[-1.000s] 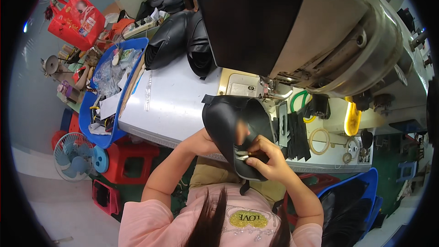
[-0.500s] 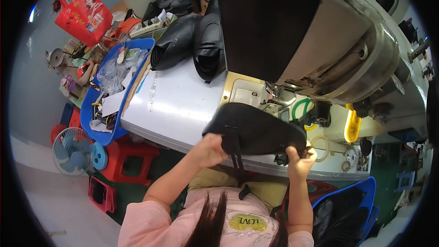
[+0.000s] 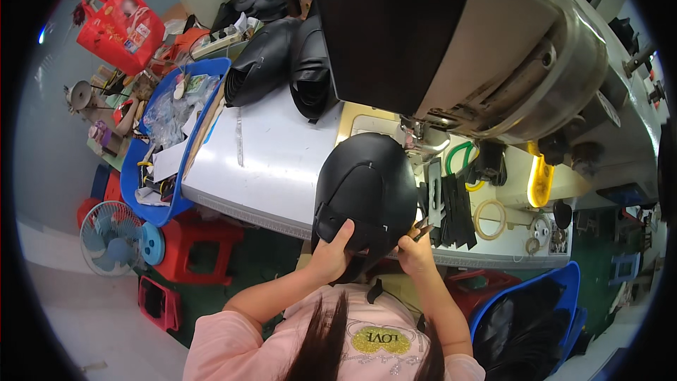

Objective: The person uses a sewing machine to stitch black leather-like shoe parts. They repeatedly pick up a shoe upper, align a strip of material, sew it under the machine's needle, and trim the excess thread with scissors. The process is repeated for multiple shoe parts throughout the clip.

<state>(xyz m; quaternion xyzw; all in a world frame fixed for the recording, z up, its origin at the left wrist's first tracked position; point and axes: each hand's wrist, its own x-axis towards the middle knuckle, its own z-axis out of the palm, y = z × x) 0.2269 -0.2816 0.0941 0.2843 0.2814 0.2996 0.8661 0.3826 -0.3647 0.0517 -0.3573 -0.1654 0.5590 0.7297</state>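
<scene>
We hold the black leather piece (image 3: pixel 367 194) at the near edge of the white worktable (image 3: pixel 282 162). Our left hand (image 3: pixel 330 257) is clamped on its lower left rim, thumb over the top, probably to steady it. Our right hand (image 3: pixel 415 252) pinches the lower right rim, with small snips (image 3: pixel 423 228) seemingly in its fingers, likely for trimming. Beyond the piece looms the sewing machine (image 3: pixel 479 49). At the table's far edge lie more black leather uppers (image 3: pixel 282 63).

One black shoe upper (image 3: pixel 367 190) in two hands; two more uppers (image 3: pixel 285 63) on the desk (image 3: pixel 275 162); two red stools (image 3: pixel 201 250); one fan (image 3: pixel 109 240); one red bag (image 3: pixel 120 28).
</scene>
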